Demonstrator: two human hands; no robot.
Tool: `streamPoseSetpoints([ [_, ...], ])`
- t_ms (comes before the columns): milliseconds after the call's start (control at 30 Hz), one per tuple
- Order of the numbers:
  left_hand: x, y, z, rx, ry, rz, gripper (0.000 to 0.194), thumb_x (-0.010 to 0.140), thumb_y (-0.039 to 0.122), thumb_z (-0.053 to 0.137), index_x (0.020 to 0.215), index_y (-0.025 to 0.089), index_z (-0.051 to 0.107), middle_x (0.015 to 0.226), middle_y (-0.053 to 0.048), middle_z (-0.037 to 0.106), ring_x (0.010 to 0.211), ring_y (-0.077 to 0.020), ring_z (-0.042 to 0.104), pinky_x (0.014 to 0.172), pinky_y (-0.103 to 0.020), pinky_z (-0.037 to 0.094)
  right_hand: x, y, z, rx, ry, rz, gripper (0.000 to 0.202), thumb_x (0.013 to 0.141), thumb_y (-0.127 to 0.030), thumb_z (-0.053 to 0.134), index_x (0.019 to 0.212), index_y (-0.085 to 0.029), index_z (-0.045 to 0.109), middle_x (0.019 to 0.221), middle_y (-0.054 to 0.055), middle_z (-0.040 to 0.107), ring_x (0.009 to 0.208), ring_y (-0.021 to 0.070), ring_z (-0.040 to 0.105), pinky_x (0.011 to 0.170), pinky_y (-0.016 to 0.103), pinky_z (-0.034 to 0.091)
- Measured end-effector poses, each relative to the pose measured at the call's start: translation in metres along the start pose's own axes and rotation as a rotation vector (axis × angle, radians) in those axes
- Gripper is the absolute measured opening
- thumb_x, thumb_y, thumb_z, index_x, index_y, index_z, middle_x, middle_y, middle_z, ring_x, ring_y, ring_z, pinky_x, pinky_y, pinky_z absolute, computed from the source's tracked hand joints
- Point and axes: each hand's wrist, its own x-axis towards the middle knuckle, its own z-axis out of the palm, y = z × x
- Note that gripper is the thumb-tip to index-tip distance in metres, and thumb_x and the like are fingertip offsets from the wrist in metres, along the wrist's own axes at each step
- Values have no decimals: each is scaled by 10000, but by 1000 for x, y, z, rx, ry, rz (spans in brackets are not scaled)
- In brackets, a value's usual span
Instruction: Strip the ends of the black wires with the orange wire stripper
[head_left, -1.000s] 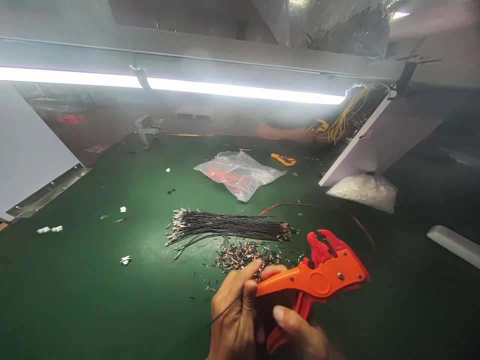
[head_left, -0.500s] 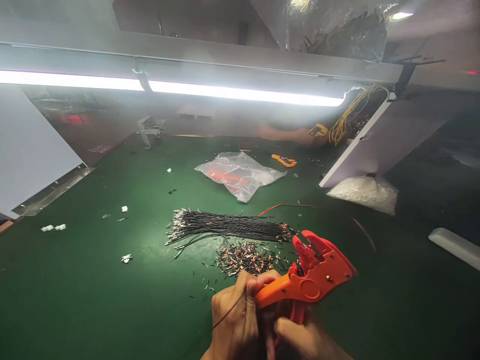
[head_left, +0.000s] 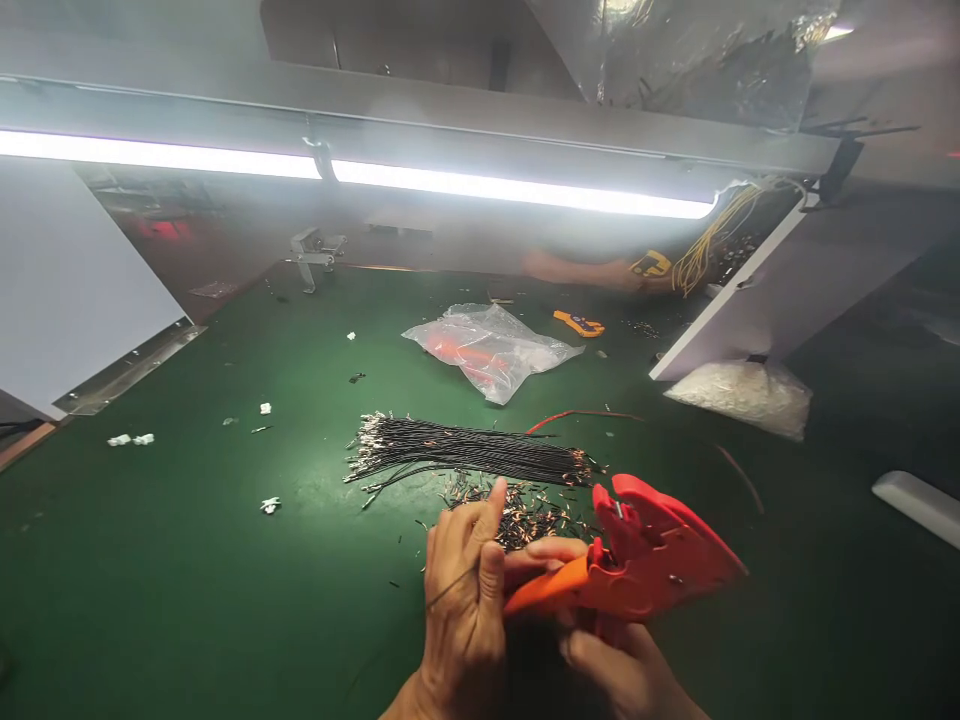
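My left hand has its index finger raised, and a thin dark wire runs across its back to between thumb and fingers. Close on its right, my right hand is wrapped round the handles of a red-orange wire stripper, whose jaws point up and away. Nothing shows between the jaws. Beyond the hands lies a bundle of black wires with metal terminals at the left and bare copper at the right. A heap of cut wire bits is between bundle and hands, partly covered by my left hand.
A clear plastic bag with something red inside lies behind the bundle. Further right are a yellow-orange tool and a bag of pale pieces by a slanted white panel. Small white pieces dot the green table.
My left index finger has lifted and straightened over the heap. The stripper and my right hand have shifted slightly right. The whole view has moved a little.
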Motion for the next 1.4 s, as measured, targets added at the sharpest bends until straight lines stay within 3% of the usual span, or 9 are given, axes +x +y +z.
streamPoseSetpoints([
  [133,-3,0,6,-55,-2,55,464,1044,472,283,1465,398,464,1255,-57,627,1084,-222,565,949,-427,449,-1,-10,1,5,31,34,337,779,-192,619,1094,-258,720,1120,94,739,1189,319,594,1120,490,357],
  [267,0,1,2,-97,-49,51,459,1055,420,274,1480,390,445,1235,-60,618,1087,-215,570,974,-433,445,-3,-13,4,77,71,55,401,791,-200,651,1187,-254,693,1173,105,732,1254,324,559,1107,480,371],
  [400,0,0,-1,-42,-63,113,467,1058,390,280,1504,352,415,1181,-69,633,1079,-217,566,938,-410,449,-3,-12,3,108,53,11,514,796,-271,662,1307,-214,630,1037,117,767,1110,333,641,1032,498,422],
  [667,2,3,2,47,-20,208,460,1067,376,254,1464,280,465,950,-34,679,825,-165,586,778,-340,430,-2,-10,3,252,-81,139,645,757,-324,699,1376,-204,564,889,80,762,906,302,674,890,441,467],
  [900,8,7,0,45,173,244,213,995,160,449,1034,240,642,775,20,664,666,-145,507,743,-339,365,-1,-14,6,225,-111,110,564,779,-315,699,1318,-186,598,839,69,758,824,257,657,865,413,439],
  [1000,16,7,-5,95,197,273,252,951,82,475,786,234,591,626,56,552,592,-136,442,716,-327,346,1,-16,6,272,-103,58,493,734,-209,678,1226,-209,638,927,57,743,786,227,660,806,393,451],
  [1067,21,8,-11,100,210,275,257,945,69,481,748,226,533,608,61,491,592,-134,430,710,-319,350,3,-18,5,364,-103,63,480,680,-153,633,1157,-207,644,902,39,704,753,214,638,735,380,465],
  [1267,25,23,-26,74,102,415,232,905,39,448,761,221,463,587,84,434,512,-102,392,705,-322,342,6,-14,8,667,-194,176,628,503,-85,574,1125,-170,583,803,6,594,764,189,580,683,321,449],
  [1400,21,33,-28,120,-40,483,258,819,-33,474,746,214,498,539,87,470,505,-110,438,727,-340,326,6,-7,13,826,-309,197,573,531,-128,589,1103,-153,591,743,18,598,681,174,570,673,320,447],
])
